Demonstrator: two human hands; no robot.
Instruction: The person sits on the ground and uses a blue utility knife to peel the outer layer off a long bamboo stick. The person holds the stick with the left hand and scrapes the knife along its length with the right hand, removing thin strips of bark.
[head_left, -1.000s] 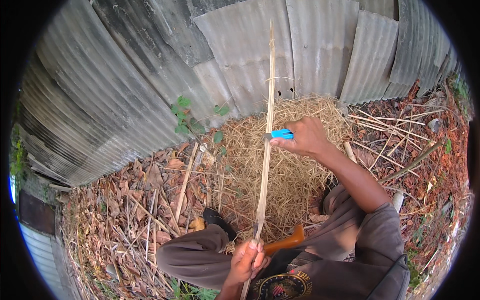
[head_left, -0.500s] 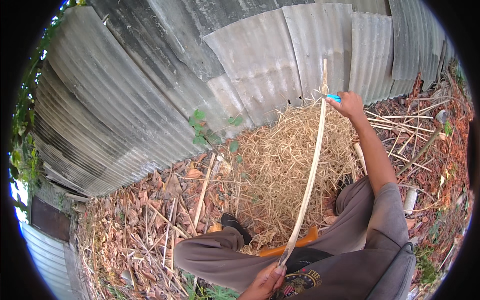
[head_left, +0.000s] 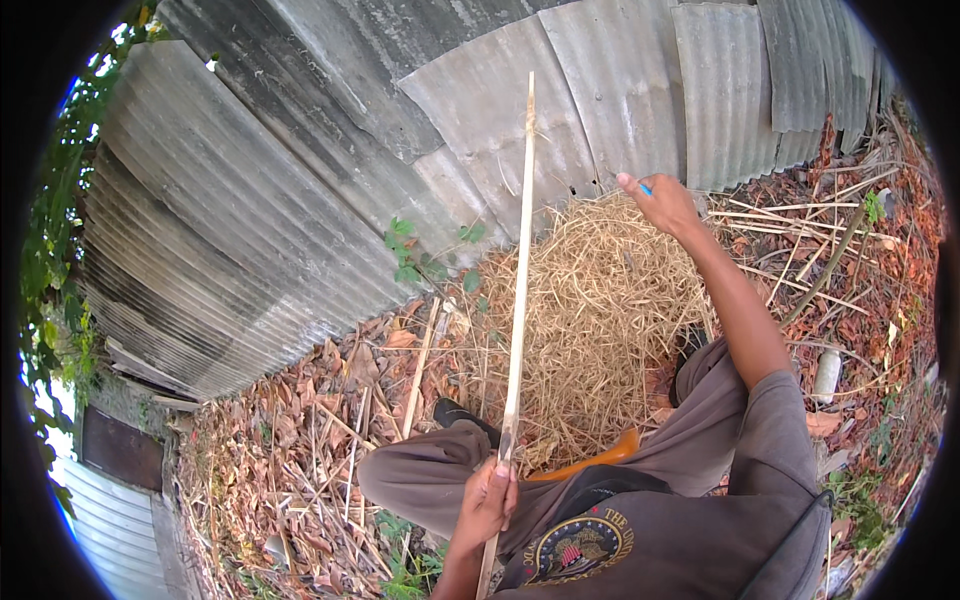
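A long pale bamboo strip (head_left: 521,290) rises nearly upright in front of me, with curled shavings near its narrow top. My left hand (head_left: 487,500) is closed around its darker lower part, close to my lap. Off to the right of the strip and apart from it, my right hand (head_left: 662,208) is closed on a small blue-handled knife (head_left: 646,190). Only a bit of blue shows at the fingers, and the blade is hard to make out. Beneath and between the hands lies a heap of straw-coloured shavings (head_left: 600,300).
A corrugated metal fence (head_left: 290,210) stands close ahead. Dry leaves (head_left: 300,450) and thin sticks cover the ground at left; more loose strips (head_left: 800,225) lie at right beside a pale cylinder (head_left: 827,376). A curved orange object (head_left: 592,458) sits by my legs.
The strip has swung left and more upright, away from the knife. My left hand has risen and shifted left along with it; the right hand has drawn slightly left, off the strip.
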